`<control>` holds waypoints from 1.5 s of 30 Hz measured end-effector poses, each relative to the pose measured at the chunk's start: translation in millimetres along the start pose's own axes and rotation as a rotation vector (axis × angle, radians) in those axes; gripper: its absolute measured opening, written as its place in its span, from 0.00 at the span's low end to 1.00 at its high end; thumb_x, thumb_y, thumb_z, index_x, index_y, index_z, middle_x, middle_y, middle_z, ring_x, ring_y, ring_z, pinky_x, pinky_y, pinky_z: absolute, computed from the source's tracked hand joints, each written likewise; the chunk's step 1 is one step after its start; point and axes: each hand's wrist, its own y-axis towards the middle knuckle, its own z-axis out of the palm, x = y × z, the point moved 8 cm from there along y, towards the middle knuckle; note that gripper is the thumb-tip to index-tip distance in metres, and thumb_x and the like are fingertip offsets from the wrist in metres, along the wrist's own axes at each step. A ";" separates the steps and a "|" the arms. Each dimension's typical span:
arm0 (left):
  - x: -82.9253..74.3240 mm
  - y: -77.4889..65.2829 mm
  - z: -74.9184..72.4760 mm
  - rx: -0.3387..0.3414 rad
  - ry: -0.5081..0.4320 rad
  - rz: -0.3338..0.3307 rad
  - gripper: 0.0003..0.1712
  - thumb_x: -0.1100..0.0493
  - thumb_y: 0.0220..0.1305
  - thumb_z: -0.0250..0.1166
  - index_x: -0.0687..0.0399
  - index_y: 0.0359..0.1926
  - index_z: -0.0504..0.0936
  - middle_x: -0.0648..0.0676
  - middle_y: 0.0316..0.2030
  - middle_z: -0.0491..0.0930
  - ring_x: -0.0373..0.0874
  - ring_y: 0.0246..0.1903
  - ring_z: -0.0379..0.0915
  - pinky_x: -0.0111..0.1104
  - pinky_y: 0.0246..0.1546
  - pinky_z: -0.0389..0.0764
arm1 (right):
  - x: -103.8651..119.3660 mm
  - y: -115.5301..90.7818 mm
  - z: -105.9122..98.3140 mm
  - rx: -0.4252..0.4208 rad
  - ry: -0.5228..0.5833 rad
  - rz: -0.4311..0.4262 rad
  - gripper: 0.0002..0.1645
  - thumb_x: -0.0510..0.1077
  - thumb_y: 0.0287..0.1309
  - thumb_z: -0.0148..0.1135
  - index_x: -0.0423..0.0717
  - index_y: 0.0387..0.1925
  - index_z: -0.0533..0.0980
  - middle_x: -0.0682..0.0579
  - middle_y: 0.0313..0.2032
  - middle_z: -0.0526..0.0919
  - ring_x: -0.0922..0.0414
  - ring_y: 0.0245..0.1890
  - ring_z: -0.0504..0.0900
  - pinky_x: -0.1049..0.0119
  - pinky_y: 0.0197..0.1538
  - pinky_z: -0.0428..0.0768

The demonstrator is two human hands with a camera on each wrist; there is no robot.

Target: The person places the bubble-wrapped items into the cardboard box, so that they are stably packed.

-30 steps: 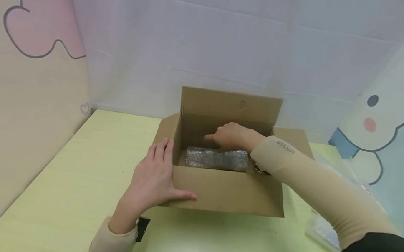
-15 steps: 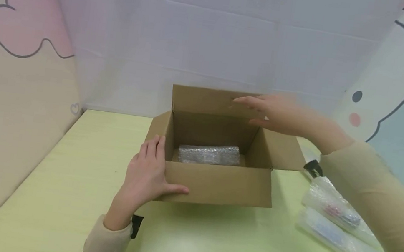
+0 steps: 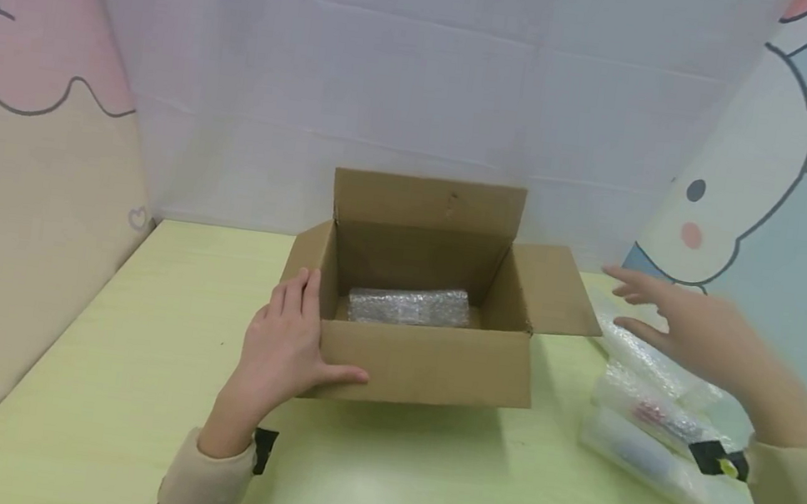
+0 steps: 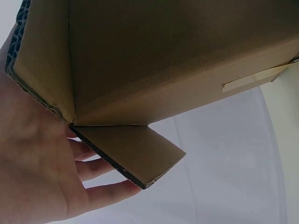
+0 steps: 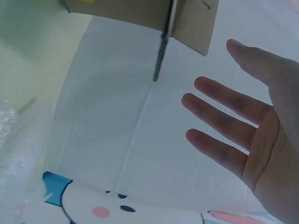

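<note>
An open cardboard box [image 3: 427,364] stands on the table with its flaps spread. Inside lies a bubble-wrapped package [image 3: 408,306]. My left hand [image 3: 281,355] rests on the box's near left corner, thumb spread over the front flap and straight fingers against the left flap [image 4: 131,147]. Off to the right of the box, my right hand [image 3: 703,339] is in the air, its fingers extended and holding nothing. The right wrist view shows the same hand [image 5: 261,126] with fingers apart, close to the box's flaps. Below it are bubble-wrapped packages.
Several bubble-wrapped packages [image 3: 670,478] lie on the right side of the yellow-green table [image 3: 375,484]. One has something reddish showing through the wrap. A white cloth [image 3: 410,76] hangs behind the box, and cartoon-printed walls [image 3: 786,274] flank both sides.
My right hand has come up out of the box and swung right, above the wrapped packages. The left hand stays at the box corner. The view has shifted slightly right.
</note>
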 end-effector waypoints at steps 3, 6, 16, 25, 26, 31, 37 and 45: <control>1.2 -0.5 -0.1 0.004 -0.006 -0.005 0.84 0.19 0.25 0.71 0.69 0.73 0.49 0.68 0.71 0.55 0.63 0.69 0.55 0.55 0.58 0.72 | -16.2 -26.0 19.6 -0.008 0.018 0.038 0.40 0.46 0.56 0.68 0.53 0.69 0.63 0.48 0.46 0.87 0.53 0.29 0.86 0.54 0.32 0.79; 2.3 -0.9 0.2 0.006 -0.005 -0.009 0.84 0.19 0.25 0.71 0.69 0.73 0.49 0.68 0.71 0.55 0.63 0.69 0.55 0.55 0.58 0.72 | -29.8 -48.9 39.4 0.014 0.050 0.099 0.41 0.48 0.57 0.68 0.53 0.69 0.62 0.46 0.46 0.87 0.46 0.37 0.86 0.46 0.37 0.80; 3.2 -1.2 2.9 0.017 -0.003 -0.017 0.84 0.19 0.25 0.70 0.68 0.73 0.48 0.67 0.71 0.55 0.63 0.70 0.54 0.54 0.59 0.72 | -53.8 -106.7 81.9 0.049 0.112 0.248 0.36 0.52 0.56 0.68 0.48 0.64 0.69 0.41 0.46 0.86 0.39 0.40 0.84 0.40 0.36 0.78; 2.4 -0.7 3.3 0.019 -0.017 -0.018 0.84 0.20 0.26 0.71 0.68 0.73 0.48 0.67 0.71 0.54 0.63 0.69 0.54 0.55 0.59 0.71 | -61.8 -138.9 106.7 0.069 0.141 0.265 0.34 0.53 0.51 0.71 0.45 0.58 0.74 0.37 0.51 0.82 0.35 0.44 0.82 0.42 0.33 0.78; 2.4 -0.7 3.4 0.020 -0.019 -0.018 0.84 0.20 0.26 0.71 0.68 0.73 0.48 0.67 0.71 0.54 0.63 0.69 0.54 0.55 0.59 0.71 | -63.2 -142.8 109.9 0.076 0.141 0.265 0.34 0.53 0.50 0.72 0.44 0.58 0.74 0.36 0.52 0.81 0.34 0.45 0.81 0.41 0.34 0.78; 2.6 -0.6 3.6 0.023 -0.023 -0.022 0.84 0.20 0.26 0.71 0.68 0.74 0.47 0.67 0.72 0.54 0.63 0.70 0.53 0.55 0.59 0.71 | -70.1 -161.3 125.0 0.104 0.164 0.236 0.40 0.50 0.45 0.75 0.45 0.61 0.72 0.33 0.52 0.80 0.31 0.47 0.78 0.38 0.39 0.77; 2.6 -0.3 2.7 0.020 -0.014 -0.022 0.84 0.20 0.26 0.71 0.68 0.73 0.48 0.67 0.71 0.54 0.63 0.70 0.53 0.55 0.59 0.71 | -77.0 -177.8 141.8 0.139 0.236 0.226 0.45 0.47 0.42 0.76 0.52 0.66 0.69 0.28 0.52 0.77 0.27 0.46 0.75 0.34 0.39 0.75; 3.6 1.2 1.7 0.021 -0.027 -0.011 0.83 0.19 0.26 0.71 0.67 0.73 0.49 0.66 0.71 0.55 0.63 0.69 0.55 0.55 0.57 0.72 | -77.3 -188.6 149.9 0.055 0.216 0.155 0.52 0.46 0.32 0.79 0.57 0.66 0.70 0.40 0.46 0.80 0.73 0.45 0.73 0.43 0.33 0.79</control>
